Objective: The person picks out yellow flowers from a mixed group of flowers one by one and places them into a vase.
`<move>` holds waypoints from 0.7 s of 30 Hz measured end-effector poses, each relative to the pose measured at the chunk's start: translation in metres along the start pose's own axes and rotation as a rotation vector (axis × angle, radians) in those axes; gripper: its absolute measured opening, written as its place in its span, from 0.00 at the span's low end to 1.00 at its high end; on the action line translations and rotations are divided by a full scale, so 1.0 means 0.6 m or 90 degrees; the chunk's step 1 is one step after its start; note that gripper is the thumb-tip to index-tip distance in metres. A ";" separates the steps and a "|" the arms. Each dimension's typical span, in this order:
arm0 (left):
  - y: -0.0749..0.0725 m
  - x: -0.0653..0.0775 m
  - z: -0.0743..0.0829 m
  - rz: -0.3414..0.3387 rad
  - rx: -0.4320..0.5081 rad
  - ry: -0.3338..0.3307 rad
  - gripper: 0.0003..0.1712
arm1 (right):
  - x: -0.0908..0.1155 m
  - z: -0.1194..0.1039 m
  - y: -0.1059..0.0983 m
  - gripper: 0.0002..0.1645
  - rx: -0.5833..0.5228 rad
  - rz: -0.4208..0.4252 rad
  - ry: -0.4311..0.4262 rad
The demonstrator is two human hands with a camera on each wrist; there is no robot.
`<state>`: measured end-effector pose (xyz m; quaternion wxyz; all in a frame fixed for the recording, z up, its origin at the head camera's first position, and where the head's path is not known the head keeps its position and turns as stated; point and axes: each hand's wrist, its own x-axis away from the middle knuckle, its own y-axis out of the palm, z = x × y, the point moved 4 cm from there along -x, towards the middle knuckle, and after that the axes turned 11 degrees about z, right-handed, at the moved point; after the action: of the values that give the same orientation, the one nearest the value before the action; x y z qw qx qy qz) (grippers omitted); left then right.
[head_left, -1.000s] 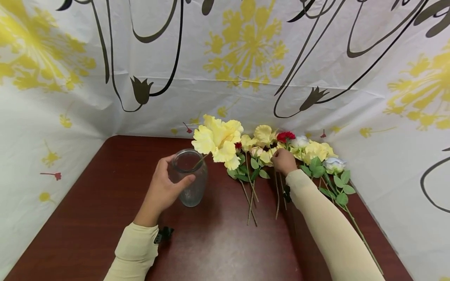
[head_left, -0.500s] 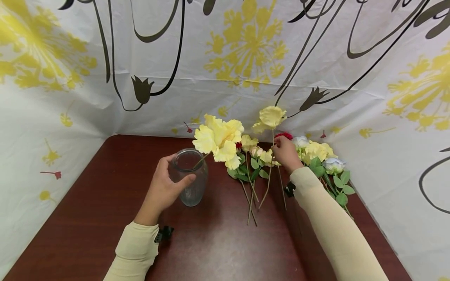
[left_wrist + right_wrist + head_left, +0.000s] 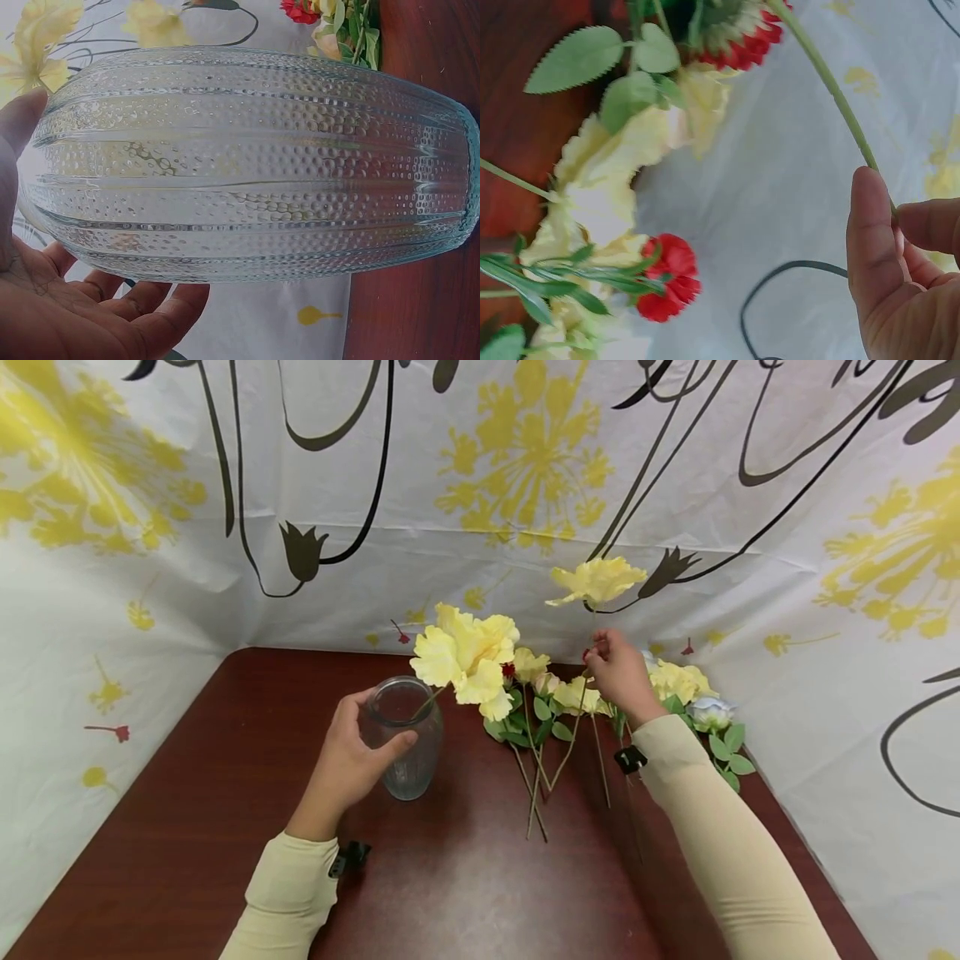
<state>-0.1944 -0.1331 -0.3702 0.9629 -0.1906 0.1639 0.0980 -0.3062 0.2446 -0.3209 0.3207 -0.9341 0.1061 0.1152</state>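
Note:
My left hand (image 3: 352, 764) grips a clear glass vase (image 3: 411, 768), thumb on the near side and fingers curled behind. Ribs and dimples cover the vase's wall (image 3: 247, 172) in the left wrist view. One large yellow flower (image 3: 468, 656) stands in it, leaning right over the rim. My right hand (image 3: 618, 672) pinches the stem (image 3: 844, 109) of another yellow flower (image 3: 598, 581) between thumb and fingers. That bloom is raised above the other flowers, and its stem slants down to the left.
Several more flowers lie along the table's back right: yellow blooms (image 3: 678, 681), a pale blue rose (image 3: 712, 714) with green leaves, and a red carnation (image 3: 671, 277). Bare stems (image 3: 534, 802) point toward the front of the dark red table (image 3: 480, 893). A patterned white cloth (image 3: 420, 527) stands behind.
My right hand has lifted the yellow flower from among the others, raising it and moving slightly right. My left hand and the vase stay where they were.

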 end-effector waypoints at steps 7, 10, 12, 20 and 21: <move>0.001 0.001 -0.002 0.003 0.002 0.002 0.47 | 0.013 -0.038 -0.019 0.20 -0.043 0.036 -0.036; 0.001 0.002 -0.002 0.000 -0.001 -0.002 0.48 | 0.026 -0.060 -0.025 0.21 -0.062 0.064 -0.054; 0.001 0.003 -0.002 0.000 -0.001 -0.003 0.48 | 0.036 -0.076 -0.028 0.20 -0.085 0.082 -0.070; -0.001 0.002 -0.001 0.003 -0.005 0.001 0.48 | 0.083 -0.120 -0.036 0.17 -0.255 0.152 -0.114; -0.001 0.001 0.000 0.003 -0.005 0.000 0.48 | 0.088 -0.122 -0.038 0.16 -0.288 0.162 -0.113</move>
<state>-0.1936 -0.1339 -0.3704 0.9618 -0.1943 0.1643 0.1006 -0.2392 0.2099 -0.2665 0.0949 -0.9474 0.1655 0.2570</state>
